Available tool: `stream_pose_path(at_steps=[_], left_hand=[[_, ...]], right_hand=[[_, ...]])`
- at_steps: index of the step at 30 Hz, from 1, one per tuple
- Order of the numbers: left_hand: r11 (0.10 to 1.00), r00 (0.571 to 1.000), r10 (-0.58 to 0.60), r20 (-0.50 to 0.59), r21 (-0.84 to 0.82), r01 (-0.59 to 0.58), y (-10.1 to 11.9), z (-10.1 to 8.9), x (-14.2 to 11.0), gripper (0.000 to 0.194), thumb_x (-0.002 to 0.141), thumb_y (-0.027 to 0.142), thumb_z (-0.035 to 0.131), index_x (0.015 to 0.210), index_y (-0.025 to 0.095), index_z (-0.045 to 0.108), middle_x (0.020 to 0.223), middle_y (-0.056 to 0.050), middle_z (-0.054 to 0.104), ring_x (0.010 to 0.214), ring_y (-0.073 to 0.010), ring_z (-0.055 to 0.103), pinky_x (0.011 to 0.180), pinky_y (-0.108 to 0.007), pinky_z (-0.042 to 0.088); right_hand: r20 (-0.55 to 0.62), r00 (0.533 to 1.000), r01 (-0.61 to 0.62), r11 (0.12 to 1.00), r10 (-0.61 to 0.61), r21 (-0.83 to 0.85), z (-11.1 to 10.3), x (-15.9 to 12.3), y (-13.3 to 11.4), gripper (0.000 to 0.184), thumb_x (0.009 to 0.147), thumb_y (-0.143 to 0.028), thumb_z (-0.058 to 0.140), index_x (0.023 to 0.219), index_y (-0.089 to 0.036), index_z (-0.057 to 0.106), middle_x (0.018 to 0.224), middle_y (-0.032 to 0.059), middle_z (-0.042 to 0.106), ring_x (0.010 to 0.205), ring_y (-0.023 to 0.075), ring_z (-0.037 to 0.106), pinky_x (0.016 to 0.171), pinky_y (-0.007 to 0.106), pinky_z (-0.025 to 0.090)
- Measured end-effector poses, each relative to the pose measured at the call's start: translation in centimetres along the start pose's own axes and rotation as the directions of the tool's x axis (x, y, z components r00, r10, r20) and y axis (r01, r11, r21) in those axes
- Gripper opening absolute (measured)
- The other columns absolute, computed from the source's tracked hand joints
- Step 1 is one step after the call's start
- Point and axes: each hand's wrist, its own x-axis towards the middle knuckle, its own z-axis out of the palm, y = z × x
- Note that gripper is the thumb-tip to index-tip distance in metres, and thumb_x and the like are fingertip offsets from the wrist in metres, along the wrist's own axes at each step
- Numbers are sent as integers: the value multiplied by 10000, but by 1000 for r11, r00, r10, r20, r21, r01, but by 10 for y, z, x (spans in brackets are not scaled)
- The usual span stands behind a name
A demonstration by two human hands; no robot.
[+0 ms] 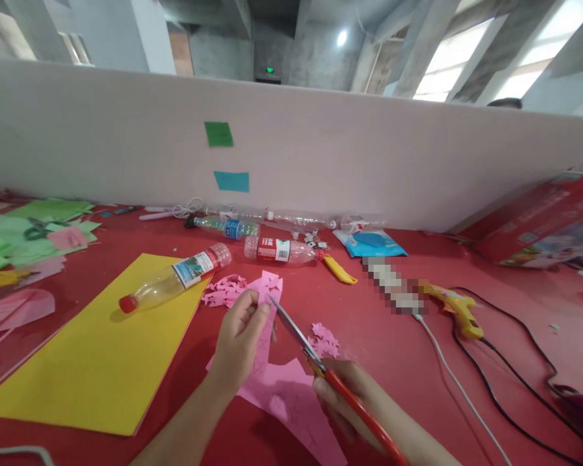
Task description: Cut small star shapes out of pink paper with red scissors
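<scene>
My left hand pinches a sheet of pink paper and lifts its far edge off the red table. My right hand grips red-handled scissors, whose blades point up-left and meet the pink paper near my left thumb. Small pink cut-out pieces lie just beyond my left hand, and more pink cut-out pieces lie to the right of the blades.
A yellow sheet with a plastic bottle on it lies at left. More bottles, a yellow cutter, a glue gun with cables, green paper and a red box stand before a white partition.
</scene>
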Motion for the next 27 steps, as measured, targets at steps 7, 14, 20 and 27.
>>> stream_pose_path(at_steps=[7,14,20,27], left_hand=[[1000,1000,21,-16,-9,-21,-2,1,3,264,797,335,576,635,214,406,500,58,452,457,-97,458,478,-216,380],[998,1000,13,-20,-53,-14,-5,-1,4,270,804,356,559,638,215,399,529,58,410,465,-103,430,467,-225,364],[982,981,169,-94,103,-159,-8,-6,10,371,793,315,579,540,197,333,558,54,289,523,-97,302,504,-230,286],[994,996,80,-43,-67,-82,-17,-9,14,311,774,313,606,531,190,454,486,61,390,457,-87,358,473,-227,298]], right_hand=[[-14,1000,11,1000,-11,-19,1,1,-3,558,784,-742,473,622,-217,379,409,-79,373,342,56,322,363,198,236],[9,998,58,998,-58,-4,2,1,1,552,816,-740,431,668,-208,407,380,-80,393,338,57,325,359,175,252],[2,997,75,997,-75,19,2,3,-2,571,791,-755,441,643,-204,401,385,-85,394,318,38,294,344,168,240],[18,1000,-27,997,26,77,4,-1,-7,565,749,-758,455,692,-196,472,378,-81,410,301,43,309,313,153,241]])
